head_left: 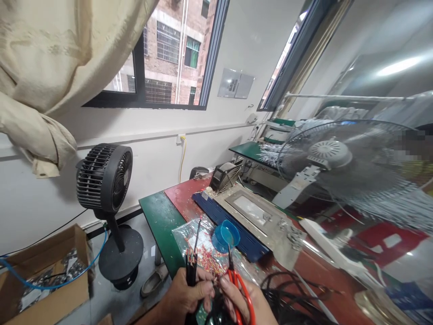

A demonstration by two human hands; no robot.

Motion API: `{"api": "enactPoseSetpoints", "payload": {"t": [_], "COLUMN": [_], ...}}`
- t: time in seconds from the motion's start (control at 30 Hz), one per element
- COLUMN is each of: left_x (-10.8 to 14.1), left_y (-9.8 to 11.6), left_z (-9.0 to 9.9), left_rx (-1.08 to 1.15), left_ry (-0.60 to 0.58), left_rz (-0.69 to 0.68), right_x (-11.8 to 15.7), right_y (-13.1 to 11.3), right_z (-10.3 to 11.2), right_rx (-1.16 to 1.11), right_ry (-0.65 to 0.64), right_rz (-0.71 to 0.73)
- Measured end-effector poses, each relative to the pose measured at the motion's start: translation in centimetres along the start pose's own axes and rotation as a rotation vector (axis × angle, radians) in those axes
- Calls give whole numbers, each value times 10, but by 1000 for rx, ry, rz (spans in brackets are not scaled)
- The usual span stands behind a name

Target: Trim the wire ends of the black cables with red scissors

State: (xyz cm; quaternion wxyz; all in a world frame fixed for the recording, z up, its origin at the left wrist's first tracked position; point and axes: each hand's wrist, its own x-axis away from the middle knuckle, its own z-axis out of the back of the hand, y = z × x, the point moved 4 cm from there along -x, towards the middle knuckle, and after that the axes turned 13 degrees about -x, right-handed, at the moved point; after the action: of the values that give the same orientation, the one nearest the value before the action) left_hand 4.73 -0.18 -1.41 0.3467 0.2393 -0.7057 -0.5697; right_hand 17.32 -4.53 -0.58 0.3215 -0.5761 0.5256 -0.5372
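My left hand [184, 293] is closed around a bundle of black cables [191, 270] whose stripped ends point up. One cable stands taller than the others. Red-handled scissors [234, 273] rest in my right hand [257, 300], blades upward. The fingertips of both hands meet over something small that I cannot make out. Just beyond them, a clear plastic bag [182, 232] lies on the table with many small red and yellow pieces [211, 262] on it. A blue plastic cup [226, 237] tilts beside these pieces.
Black cables [287, 291] lie coiled at the right. Behind the cup are a blue metal bar [233, 228], a beige machine plate [216, 197] and a small black fan [224, 177]. A large fan [328, 155] stands right, a dark pedestal fan [104, 180] left, above a cardboard box [79, 248].
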Motion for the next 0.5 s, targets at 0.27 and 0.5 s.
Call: {"api": "enactPoseSetpoints", "payload": {"t": [0.27, 0.5], "left_x": [2, 1], "left_y": [0, -7], "left_z": [4, 5], "left_rx": [24, 125], "left_ry": [28, 111], "left_rz": [-9, 185], "right_x": [-4, 13], "right_y": [7, -31], "right_z": [3, 6], "right_rx": [87, 553], "right_ry": [-30, 128], "right_rz": [0, 691]}}
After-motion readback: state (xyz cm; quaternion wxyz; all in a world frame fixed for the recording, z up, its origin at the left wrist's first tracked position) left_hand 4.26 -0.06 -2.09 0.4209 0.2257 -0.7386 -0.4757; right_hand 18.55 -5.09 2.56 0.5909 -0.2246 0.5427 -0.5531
